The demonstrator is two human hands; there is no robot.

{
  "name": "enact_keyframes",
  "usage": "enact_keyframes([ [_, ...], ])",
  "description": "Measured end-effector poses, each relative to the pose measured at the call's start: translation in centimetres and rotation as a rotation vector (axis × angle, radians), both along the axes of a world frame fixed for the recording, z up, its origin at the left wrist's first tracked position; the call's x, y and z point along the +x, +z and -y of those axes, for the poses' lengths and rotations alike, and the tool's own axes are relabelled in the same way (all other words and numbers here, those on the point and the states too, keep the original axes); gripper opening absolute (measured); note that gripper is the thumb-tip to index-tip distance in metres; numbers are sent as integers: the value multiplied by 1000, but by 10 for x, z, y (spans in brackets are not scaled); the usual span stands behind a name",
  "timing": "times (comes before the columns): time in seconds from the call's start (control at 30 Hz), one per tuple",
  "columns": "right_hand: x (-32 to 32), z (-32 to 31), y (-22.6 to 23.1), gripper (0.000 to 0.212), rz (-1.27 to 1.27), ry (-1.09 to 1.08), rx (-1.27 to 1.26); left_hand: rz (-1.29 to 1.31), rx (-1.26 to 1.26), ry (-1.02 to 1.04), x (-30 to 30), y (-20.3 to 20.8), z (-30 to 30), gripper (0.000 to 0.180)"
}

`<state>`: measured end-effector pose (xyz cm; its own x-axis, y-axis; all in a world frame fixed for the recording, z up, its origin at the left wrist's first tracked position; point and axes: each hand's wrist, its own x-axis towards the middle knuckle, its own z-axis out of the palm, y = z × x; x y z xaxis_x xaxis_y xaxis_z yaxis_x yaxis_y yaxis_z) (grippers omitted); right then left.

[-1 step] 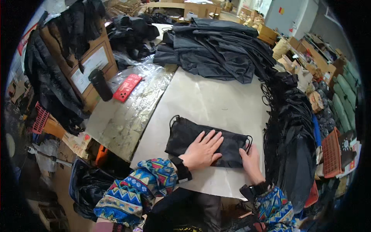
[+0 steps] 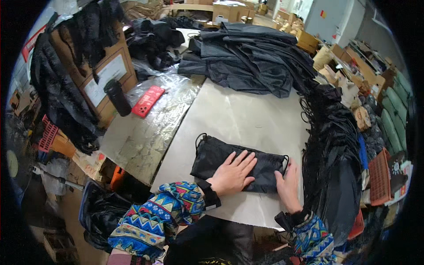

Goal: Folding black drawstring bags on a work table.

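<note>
A black drawstring bag (image 2: 216,152) lies flat on the pale tabletop in front of me, with a cord loop sticking out at each end. My left hand (image 2: 232,173) presses flat on its middle, fingers stretched and a little spread. At the bag's right end is my right hand (image 2: 288,185), its thumb touching the edge near the cord loop and its fingers extended beside it. Thumb and fingers are apart, and no grip shows.
Dark fabric pieces (image 2: 251,57) are heaped across the table's far end. Black corded bags (image 2: 331,163) hang along the right edge. On the left side table are a red phone (image 2: 148,101) and a black bottle (image 2: 117,97), beside a cardboard box (image 2: 128,73) draped with black strips.
</note>
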<state>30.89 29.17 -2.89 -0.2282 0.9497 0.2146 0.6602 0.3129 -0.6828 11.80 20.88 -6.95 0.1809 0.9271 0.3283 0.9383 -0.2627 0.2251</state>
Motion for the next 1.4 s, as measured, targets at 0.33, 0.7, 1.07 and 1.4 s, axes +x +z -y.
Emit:
enact_keyframes([
  [0.33,-44,15,-29,54,405,532,162,94,-96,-44,-22,-14,-3,59],
  [0.7,-42,19,-37,64,544,492,352,-248,38,412,-71,3,21,66],
  [1.07,-13,-53,-28,69,603,571,166,-28,229,239,-104,-4,21,61],
  [1.4,-40,-52,8,51,368,626,350,145,1111,1347,-316,136,174,24],
])
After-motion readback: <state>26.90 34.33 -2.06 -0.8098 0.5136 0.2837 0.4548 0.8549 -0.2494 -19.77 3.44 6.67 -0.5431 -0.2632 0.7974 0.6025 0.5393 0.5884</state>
